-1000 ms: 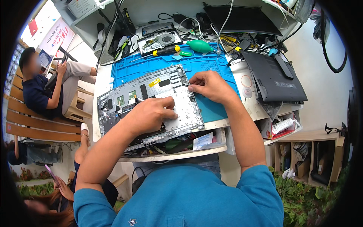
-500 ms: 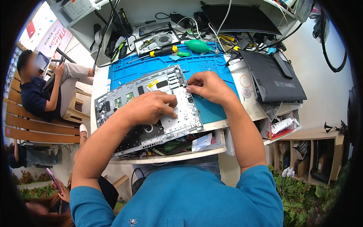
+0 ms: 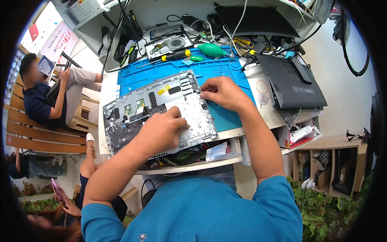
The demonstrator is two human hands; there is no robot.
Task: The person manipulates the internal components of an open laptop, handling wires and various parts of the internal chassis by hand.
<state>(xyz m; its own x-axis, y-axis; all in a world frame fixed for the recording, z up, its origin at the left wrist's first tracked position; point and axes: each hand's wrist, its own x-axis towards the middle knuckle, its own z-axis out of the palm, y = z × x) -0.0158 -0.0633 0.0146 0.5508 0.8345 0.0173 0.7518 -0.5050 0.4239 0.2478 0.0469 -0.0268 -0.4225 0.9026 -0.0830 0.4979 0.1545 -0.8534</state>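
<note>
While your left hand (image 3: 161, 129) still presses flat on the laptop panel (image 3: 157, 111), your right hand (image 3: 221, 92) has shifted to pinch its right edge.

The laptop palmrest chassis (image 3: 157, 111) looked like matt silver metal with dull black film patches. Beneath it, the blue work mat (image 3: 225, 72) appeared rubbery and smooth. The dark laptop cover (image 3: 292, 84) was matt plastic; the bench (image 3: 36, 133) was slatted wood.
</note>
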